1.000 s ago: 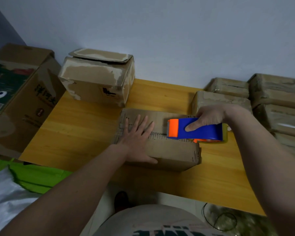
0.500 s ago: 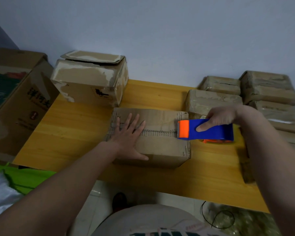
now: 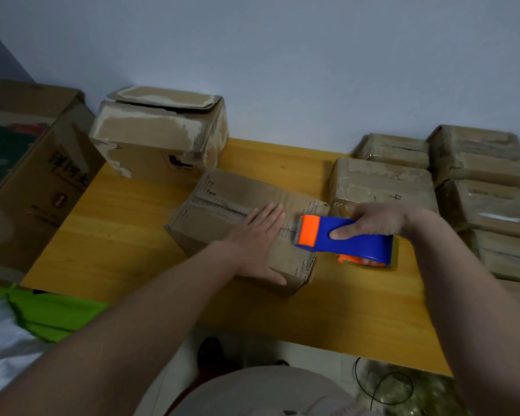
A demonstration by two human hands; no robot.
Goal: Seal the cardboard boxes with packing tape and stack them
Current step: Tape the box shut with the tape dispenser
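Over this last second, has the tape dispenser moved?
Yes. The tape dispenser slid right along the cardboard box: its orange nose was well inside the top and is now at the right edge.

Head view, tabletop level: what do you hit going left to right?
Large printed carton → worn box at the wall → box being taped → left hand → tape dispenser → right hand → stack of taped boxes.
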